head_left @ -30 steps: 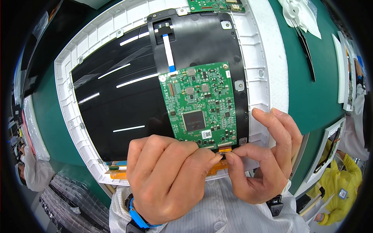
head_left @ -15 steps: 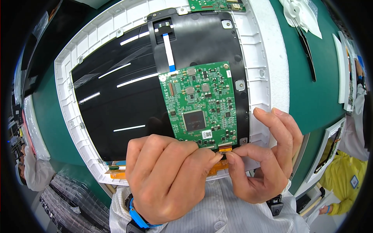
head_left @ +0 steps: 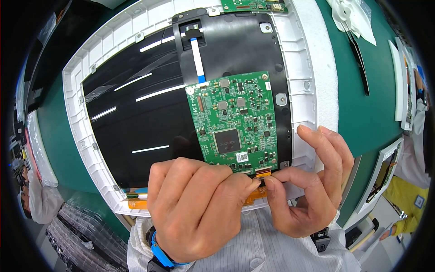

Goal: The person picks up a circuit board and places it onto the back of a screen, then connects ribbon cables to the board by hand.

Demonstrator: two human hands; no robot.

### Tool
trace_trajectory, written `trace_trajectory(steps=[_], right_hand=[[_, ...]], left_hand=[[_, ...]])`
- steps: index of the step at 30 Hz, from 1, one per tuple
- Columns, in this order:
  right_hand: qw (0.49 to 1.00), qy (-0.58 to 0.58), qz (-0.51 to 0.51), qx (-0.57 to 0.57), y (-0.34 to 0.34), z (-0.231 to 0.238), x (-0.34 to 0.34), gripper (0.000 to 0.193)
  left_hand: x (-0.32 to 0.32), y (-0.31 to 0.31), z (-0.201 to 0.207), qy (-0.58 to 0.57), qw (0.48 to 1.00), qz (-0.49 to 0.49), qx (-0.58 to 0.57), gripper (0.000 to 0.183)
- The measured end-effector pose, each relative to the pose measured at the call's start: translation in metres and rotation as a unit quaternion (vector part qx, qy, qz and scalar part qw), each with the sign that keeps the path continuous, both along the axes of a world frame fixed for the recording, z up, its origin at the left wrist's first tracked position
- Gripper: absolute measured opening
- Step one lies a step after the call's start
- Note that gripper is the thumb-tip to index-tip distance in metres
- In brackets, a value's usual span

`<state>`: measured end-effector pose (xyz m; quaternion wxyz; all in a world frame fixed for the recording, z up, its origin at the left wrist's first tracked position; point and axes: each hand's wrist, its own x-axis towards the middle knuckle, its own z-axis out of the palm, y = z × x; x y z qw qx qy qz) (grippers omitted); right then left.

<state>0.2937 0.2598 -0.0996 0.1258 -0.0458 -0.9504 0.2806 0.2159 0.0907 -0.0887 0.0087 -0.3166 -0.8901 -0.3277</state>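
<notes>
A green circuit board point(head_left: 251, 120) lies on the black back of a display panel point(head_left: 131, 122), inside a white plastic frame point(head_left: 74, 113). Thumb and forefinger of my right hand point(head_left: 312, 195) pinch the orange flex cable point(head_left: 263, 173) at the board's near edge; its other fingers are raised and curled. Close beside them, my left hand point(head_left: 195, 204) is closed with its fingertips pressed together at the same cable, and what lies between them is hidden. A white ribbon cable with blue ends point(head_left: 196, 59) runs from the board's far edge to a small recess in the black back.
White foam point(head_left: 327, 81) lies under the frame on a green mat. Black tweezers point(head_left: 359, 61) rest at the far right. Another framed panel point(head_left: 378, 181) stands right, near a person in yellow point(head_left: 403, 199). Clear plastic trays point(head_left: 86, 235) are stacked at lower left.
My hands and the board stay almost where they were, both still at the flex cable. On the right, the arm of the person in yellow has shifted slightly.
</notes>
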Motion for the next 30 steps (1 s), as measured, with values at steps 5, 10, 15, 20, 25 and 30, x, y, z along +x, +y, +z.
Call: trace_trajectory(steps=[5, 10, 15, 20, 25, 30], right_hand=[[1.0, 0.001, 0.001, 0.005, 0.0004, -0.0007, 0.0, 0.013], [1.0, 0.004, 0.0, 0.005, -0.0001, -0.0013, -0.0008, 0.012], [1.0, 0.01, -0.004, 0.0, -0.001, -0.0027, -0.0005, 0.012], [1.0, 0.01, -0.006, -0.004, -0.0007, -0.0015, 0.0002, 0.012], [1.0, 0.005, -0.003, -0.005, -0.0002, -0.0011, -0.0001, 0.012], [1.0, 0.013, -0.005, -0.002, -0.0005, -0.0028, -0.0003, 0.012]], left_hand=[[-0.0003, 0.0004, -0.0001, 0.002, 1.0, 0.001, 0.0, 0.022], [-0.0011, 0.0004, -0.0005, -0.002, 1.0, 0.001, 0.004, 0.021], [-0.0017, -0.0001, -0.001, -0.001, 1.0, -0.002, 0.006, 0.021], [-0.0015, -0.0001, -0.001, -0.004, 1.0, -0.003, 0.009, 0.021], [-0.0023, 0.0004, -0.0019, -0.002, 1.0, -0.005, 0.012, 0.021], [-0.0019, 0.0007, -0.002, 0.0, 1.0, -0.002, 0.01, 0.021]])
